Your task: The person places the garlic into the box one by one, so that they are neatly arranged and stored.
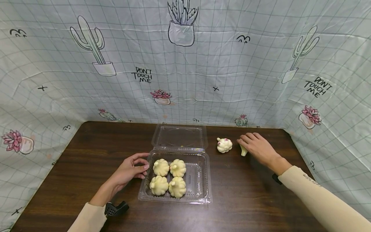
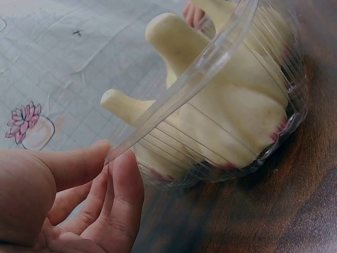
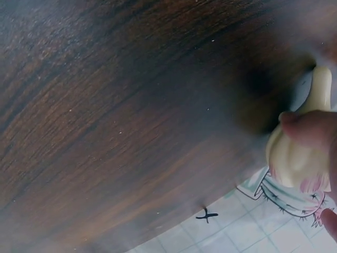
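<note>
A clear plastic clamshell container (image 1: 191, 199) lies on the table with its lid folded back. Several cream garlic bulbs (image 1: 177, 187) sit in its left and middle part, stems up. My left hand (image 1: 131, 169) pinches the container's left rim between thumb and fingers, plainly seen in the left wrist view. On the right, my right hand (image 1: 258, 146) grips another garlic bulb (image 3: 297, 158), its thumb across the bulb; in the head view the fingers cover most of it and the stem points toward me. One more garlic bulb (image 1: 224, 145) with purple marks lies between that hand and the lid.
The transparent lid (image 1: 179, 137) lies at the back of the dark wooden table (image 1: 246, 199). A patterned curtain (image 1: 185, 64) rises behind the table and along both sides. Bare wood shows at the container's right half and around it.
</note>
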The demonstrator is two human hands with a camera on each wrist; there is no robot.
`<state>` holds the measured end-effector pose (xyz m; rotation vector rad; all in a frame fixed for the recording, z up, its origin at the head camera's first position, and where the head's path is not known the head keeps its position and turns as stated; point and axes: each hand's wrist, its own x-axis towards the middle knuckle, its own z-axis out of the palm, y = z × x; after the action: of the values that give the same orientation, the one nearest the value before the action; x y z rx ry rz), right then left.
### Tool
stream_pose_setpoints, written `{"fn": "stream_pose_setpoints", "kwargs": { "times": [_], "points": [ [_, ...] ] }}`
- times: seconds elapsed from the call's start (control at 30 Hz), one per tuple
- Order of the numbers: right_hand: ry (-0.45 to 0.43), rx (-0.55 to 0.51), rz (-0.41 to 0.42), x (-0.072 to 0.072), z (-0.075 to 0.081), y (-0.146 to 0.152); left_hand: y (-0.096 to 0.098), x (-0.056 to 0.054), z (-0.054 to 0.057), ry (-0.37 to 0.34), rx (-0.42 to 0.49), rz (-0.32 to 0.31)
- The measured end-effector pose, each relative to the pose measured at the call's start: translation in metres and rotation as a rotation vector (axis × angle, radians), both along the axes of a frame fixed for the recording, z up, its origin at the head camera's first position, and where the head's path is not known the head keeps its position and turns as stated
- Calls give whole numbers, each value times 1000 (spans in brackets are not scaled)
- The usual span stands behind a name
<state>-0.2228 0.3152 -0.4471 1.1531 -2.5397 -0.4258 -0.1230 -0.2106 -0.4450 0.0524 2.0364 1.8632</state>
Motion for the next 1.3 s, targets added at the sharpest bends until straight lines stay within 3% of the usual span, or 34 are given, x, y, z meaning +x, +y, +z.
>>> {"fn": "stream_pose_setpoints", "kwargs": {
  "times": [0.3,0.5,0.7,1.03,1.3],
  "points": [
    [36,-140,24,8,3,5,1,-3,1,6,-4,-6],
    [39,-258,4,23,16,-3,1,-4,1,10,-6,-9],
    [15,-376,39,39,31,-23,1,-4,2,7,0,-4],
    [-20,-440,82,64,47,-62,1,-4,1,5,-6,4],
    [-104,-475,71,79,56,-88,0,0,0,-3,2,2]
  ]
}}
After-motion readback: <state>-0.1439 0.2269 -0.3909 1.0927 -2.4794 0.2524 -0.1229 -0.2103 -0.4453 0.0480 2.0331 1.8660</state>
